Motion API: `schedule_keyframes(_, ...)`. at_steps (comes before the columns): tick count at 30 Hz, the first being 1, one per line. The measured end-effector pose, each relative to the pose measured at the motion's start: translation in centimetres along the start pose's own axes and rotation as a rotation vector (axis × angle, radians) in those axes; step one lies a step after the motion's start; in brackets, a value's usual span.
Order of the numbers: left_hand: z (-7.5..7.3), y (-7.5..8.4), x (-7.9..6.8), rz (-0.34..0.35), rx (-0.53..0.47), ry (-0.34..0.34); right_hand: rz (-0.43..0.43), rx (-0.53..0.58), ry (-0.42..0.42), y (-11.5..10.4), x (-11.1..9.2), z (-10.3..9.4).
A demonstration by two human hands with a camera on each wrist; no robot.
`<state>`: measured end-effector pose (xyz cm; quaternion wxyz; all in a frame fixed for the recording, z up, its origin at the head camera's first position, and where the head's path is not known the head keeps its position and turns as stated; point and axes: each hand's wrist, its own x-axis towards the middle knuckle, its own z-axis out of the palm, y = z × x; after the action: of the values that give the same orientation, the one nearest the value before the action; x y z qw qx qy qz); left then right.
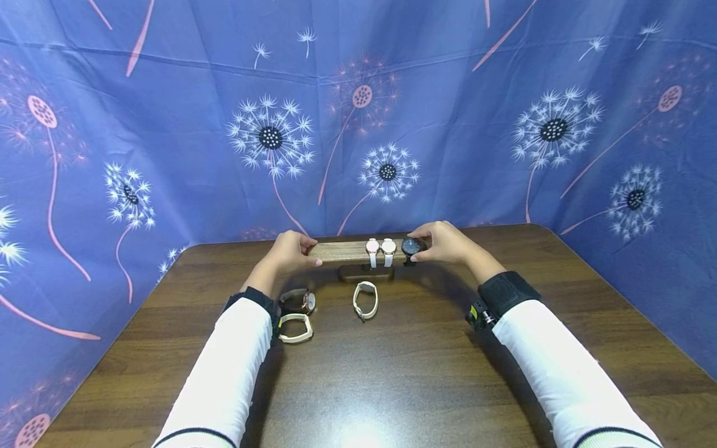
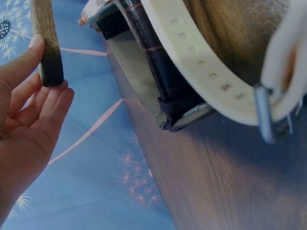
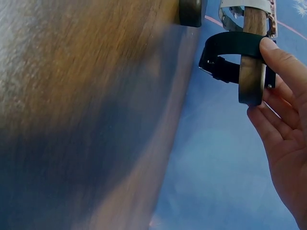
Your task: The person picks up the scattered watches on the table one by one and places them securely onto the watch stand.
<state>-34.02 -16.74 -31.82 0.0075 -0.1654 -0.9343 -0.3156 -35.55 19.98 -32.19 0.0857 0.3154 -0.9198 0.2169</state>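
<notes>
Head: left hand (image 1: 294,252) pinches brown wooden bar (image 1: 338,251); right hand (image 1: 445,242) pinches black round-faced watch (image 1: 411,246) on it. Left of right grip, two white-strapped watches (image 1: 388,247) mounted; below grips, brown-strapped watch (image 1: 310,302) and two cream watch loops (image 1: 303,336) unmounted. Left wrist: bar end pinched. Right wrist: black strap (image 3: 233,44) encircles bar.

A brown wood-grain table (image 1: 403,367) with rounded far corners is backed and flanked by a blue fabric hanging (image 1: 459,118), printed with white and pink dandelions (image 1: 271,137). The cloth is crossed by a long horizontal crease (image 1: 224,66) and rippled by soft folds. A bright glare (image 1: 361,434) is reflected near the front, and blurred shadows (image 1: 442,289) are cast across the wood.
</notes>
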Motion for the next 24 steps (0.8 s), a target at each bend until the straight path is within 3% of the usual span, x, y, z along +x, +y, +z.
schedule_keyframes(13, -0.1, 0.11, 0.09, 0.002, -0.008, -0.002, -0.028, -0.041, -0.029, -0.42, 0.71, -0.07)
schedule_keyframes(24, 0.09, 0.1, -0.26, -0.023, -0.021, 0.008, 0.015, -0.036, -0.055, -0.83, 0.72, 0.12)
